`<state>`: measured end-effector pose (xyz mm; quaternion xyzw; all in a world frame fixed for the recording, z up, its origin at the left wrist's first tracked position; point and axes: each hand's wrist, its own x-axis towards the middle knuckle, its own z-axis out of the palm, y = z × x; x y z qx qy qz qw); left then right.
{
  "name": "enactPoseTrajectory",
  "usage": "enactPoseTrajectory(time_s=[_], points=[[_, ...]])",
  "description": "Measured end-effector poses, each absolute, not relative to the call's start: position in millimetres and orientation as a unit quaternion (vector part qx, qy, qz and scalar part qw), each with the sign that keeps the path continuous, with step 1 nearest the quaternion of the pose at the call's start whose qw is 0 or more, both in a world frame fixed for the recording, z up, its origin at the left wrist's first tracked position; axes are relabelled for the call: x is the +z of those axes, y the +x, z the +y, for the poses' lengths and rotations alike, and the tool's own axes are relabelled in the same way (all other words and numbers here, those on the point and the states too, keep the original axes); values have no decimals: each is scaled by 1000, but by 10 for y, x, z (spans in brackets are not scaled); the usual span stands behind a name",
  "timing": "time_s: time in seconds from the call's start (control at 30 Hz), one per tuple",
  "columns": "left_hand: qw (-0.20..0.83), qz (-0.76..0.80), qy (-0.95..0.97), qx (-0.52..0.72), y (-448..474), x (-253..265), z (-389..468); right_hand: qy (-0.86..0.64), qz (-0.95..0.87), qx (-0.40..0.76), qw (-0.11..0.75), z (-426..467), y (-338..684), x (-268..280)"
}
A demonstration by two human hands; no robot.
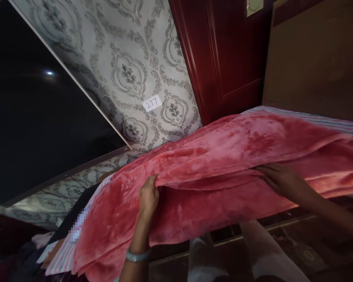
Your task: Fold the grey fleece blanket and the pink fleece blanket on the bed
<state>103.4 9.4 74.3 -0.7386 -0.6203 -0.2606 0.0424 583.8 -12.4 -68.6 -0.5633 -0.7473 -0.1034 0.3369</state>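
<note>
A plush pink-red blanket (pixel 194 211) stretches across the view in front of me, its upper layer folded over a lower one. My left hand (pixel 148 196) is closed on the edge of the upper layer, thumb and fingers pinching it near the middle. Farther right, my right hand (pixel 278 178) has its fingers slipped under the same folded edge, and the fingertips are partly hidden by the cloth. A pale bracelet (pixel 137 255) circles my left wrist.
Striped cloth (pixel 320 124) shows beneath the blanket. Behind stand a patterned wall (pixel 129 74) with a paper label (pixel 152 103), a dark screen (pixel 47 109), a red wooden door (pixel 223 58) and a brown panel (pixel 314 58). My legs (pixel 206 258) stand below on the dark floor.
</note>
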Motion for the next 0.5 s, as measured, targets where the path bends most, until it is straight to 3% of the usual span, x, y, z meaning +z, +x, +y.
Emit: enactPoseTrajectory(time_s=[0.2,0.37,0.5], points=[[117,-597,-764,-215,925,897,89,-581,-717,-50,381,-213,5840,-702],[146,-525,-780,-306,737,735,113,-627,-661,18,412,-322,6071,-564],[159,-490,-782,-351,647,635,180,-731,-538,-36,419,-342,6433,-354]])
